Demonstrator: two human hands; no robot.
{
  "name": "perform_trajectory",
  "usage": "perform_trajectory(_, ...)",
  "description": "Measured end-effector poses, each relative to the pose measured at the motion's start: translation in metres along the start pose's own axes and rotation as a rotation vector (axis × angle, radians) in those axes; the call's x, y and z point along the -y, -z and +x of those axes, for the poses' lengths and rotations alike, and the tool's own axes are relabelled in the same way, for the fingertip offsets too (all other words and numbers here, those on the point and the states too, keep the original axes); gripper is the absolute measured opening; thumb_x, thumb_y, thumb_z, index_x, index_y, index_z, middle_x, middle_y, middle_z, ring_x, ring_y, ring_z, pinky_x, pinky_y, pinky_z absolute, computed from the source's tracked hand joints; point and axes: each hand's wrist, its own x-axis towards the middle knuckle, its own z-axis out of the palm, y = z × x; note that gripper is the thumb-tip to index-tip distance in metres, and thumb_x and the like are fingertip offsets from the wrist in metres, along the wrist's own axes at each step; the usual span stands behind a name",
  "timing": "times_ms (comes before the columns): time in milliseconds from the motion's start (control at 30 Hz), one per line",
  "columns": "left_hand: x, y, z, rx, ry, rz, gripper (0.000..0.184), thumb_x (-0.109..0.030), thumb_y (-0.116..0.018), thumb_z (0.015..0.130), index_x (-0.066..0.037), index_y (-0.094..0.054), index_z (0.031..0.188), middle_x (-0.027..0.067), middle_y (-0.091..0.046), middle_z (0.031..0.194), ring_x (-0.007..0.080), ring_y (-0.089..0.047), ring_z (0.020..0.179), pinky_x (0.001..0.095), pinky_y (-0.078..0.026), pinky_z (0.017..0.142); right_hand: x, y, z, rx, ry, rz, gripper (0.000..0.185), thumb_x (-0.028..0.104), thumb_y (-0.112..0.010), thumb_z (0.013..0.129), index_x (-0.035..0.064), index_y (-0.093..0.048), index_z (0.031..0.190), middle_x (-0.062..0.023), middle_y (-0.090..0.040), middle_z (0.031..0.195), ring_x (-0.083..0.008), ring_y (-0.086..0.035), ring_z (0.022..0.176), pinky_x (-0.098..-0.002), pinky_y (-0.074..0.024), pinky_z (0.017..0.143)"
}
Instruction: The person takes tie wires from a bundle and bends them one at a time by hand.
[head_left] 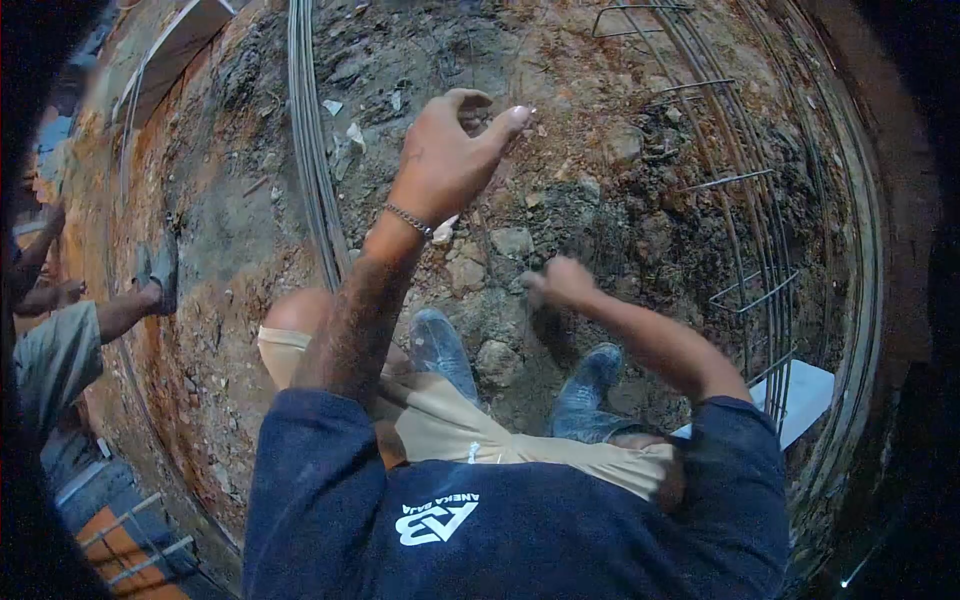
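Note:
My left hand [447, 158], with a chain bracelet [408, 220] at the wrist, is raised above the rocky ground. Its thumb and curled index finger are apart, and nothing shows between them. Lower and to the right, my right hand [566, 284] is closed, slightly blurred, over dark soil and stones. Whatever its fingers may hold cannot be made out. A bundle of long thin steel bars [310, 130] runs along the ground left of my left hand. Beneath my hands are my two muddy boots [440, 350], with a pale stone [498, 362] between them.
A rebar cage with stirrups [730, 180] stretches along the right side. A white block [808, 398] lies by its near end. Another white slab [175, 55] is at upper left. At the left edge, another person's leg and shoe [160, 275] show, near an orange panel [125, 550].

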Motion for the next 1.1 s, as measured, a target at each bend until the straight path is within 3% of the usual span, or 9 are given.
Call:
perform_trajectory(100, -0.002, 0.001, 0.001, 0.056, 0.06, -0.077, 0.051, -0.038, -0.063, 0.079, 0.006, -0.058, 0.103, 0.0149, -0.063, 0.096, 0.0189, -0.06, 0.091, 0.0277, -0.045, 0.081, 0.01, -0.044, 0.011, -0.124, -0.003, 0.114, 0.042, 0.041, -0.054, 0.083, -0.0001, -0.059, 0.091, -0.0242, -0.06, 0.088, -0.0389, -0.059, 0.083, -0.0462, -0.0466, 0.075)
perform_trajectory(200, 0.0, 0.002, 0.0, 0.11, 0.083, -0.024, 0.05, -0.038, -0.064, 0.079, 0.006, -0.058, 0.102, 0.0142, -0.063, 0.095, 0.018, -0.06, 0.09, 0.0279, -0.045, 0.08, 0.023, -0.053, 0.007, -0.261, 0.099, 0.353, 0.031, 0.032, -0.05, 0.087, 0.0024, -0.055, 0.097, -0.0183, -0.06, 0.083, -0.0297, -0.06, 0.073, -0.0394, -0.0498, 0.066)
perform_trajectory(267, 0.02, -0.003, 0.0, 0.15, 0.095, 0.075, 0.049, -0.039, -0.062, 0.08, 0.006, -0.059, 0.099, 0.0141, -0.063, 0.095, 0.0185, -0.06, 0.086, 0.0283, -0.046, 0.078, 0.056, -0.012, -0.028, -0.231, 0.082, 1.211, 0.029, 0.023, -0.049, 0.089, 0.0017, -0.046, 0.108, -0.0102, -0.057, 0.076, -0.0182, -0.06, 0.067, -0.033, -0.0485, 0.055)
perform_trajectory(433, 0.003, -0.029, -0.008, 0.445, 0.256, 0.501, 0.044, -0.04, -0.053, 0.086, 0.003, -0.059, 0.097, 0.0135, -0.064, 0.093, 0.0208, -0.062, 0.082, 0.0298, -0.048, 0.072, 0.091, 0.049, -0.087, -0.209, 0.38, 1.357, 0.023, 0.025, -0.045, 0.092, 0.0058, -0.048, 0.105, -0.0015, -0.047, 0.067, -0.0089, -0.047, 0.053, -0.0247, -0.0374, 0.043)
perform_trajectory(500, 0.015, -0.046, -0.01, 0.458, 0.412, -0.616, 0.04, -0.036, -0.044, 0.092, 0.0, -0.055, 0.106, 0.0131, -0.064, 0.094, 0.0187, -0.062, 0.081, 0.0293, -0.047, 0.066, 0.097, 0.066, -0.098, -0.127, 0.565, 1.468, 0.022, 0.026, -0.045, 0.093, 0.0073, -0.048, 0.102, -0.0002, -0.045, 0.066, -0.0081, -0.043, 0.05, -0.0236, -0.0341, 0.041)
perform_trajectory(633, -0.009, -0.03, 0.004, 0.401, 0.369, -1.121, 0.039, -0.032, -0.031, 0.097, 0.001, -0.046, 0.112, -0.0049, -0.038, 0.059, 0.0076, -0.036, 0.048, 0.0224, -0.029, 0.044, 0.087, 0.11, -0.123, 0.495, 0.499, 1.678, 0.027, 0.039, -0.044, 0.092, 0.0126, -0.047, 0.087, 0.0042, -0.04, 0.06, -0.0054, -0.032, 0.044, -0.0213, -0.0261, 0.041)
perform_trajectory(667, -0.017, -0.033, 0.004, 0.271, 0.403, -1.104, 0.039, -0.031, -0.029, 0.097, 0.001, -0.049, 0.106, -0.0057, -0.027, 0.057, 0.0065, -0.024, 0.045, 0.0229, -0.021, 0.041, 0.084, 0.118, -0.129, 0.662, 0.504, 1.741, 0.029, 0.041, -0.043, 0.092, 0.0131, -0.047, 0.086, 0.0048, -0.037, 0.059, -0.0055, -0.03, 0.044, -0.0214, -0.0242, 0.04)
perform_trajectory(833, -0.041, -0.034, 0.005, 0.35, 0.369, -1.348, 0.039, -0.031, -0.029, 0.097, 0.001, -0.045, 0.112, -0.0057, -0.026, 0.055, 0.0065, -0.023, 0.044, 0.0225, -0.022, 0.041, 0.08, 0.14, -0.159, 0.992, 0.471, 1.835, 0.038, 0.048, -0.034, 0.092, 0.0144, -0.046, 0.077, 0.0056, -0.029, 0.054, -0.0057, -0.023, 0.04, -0.0203, -0.0191, 0.038)
perform_trajectory(1100, -0.067, -0.03, 0.008, 0.247, 0.382, -1.384, 0.04, -0.034, -0.032, 0.096, -0.001, -0.051, 0.109, -0.0067, -0.025, 0.056, 0.0065, -0.023, 0.046, 0.0224, -0.021, 0.042, 0.074, 0.14, -0.167, 0.893, 0.554, 1.819, 0.041, 0.048, -0.032, 0.093, 0.0126, -0.041, 0.074, 0.0046, -0.031, 0.053, -0.0065, -0.023, 0.039, -0.0212, -0.0204, 0.039)
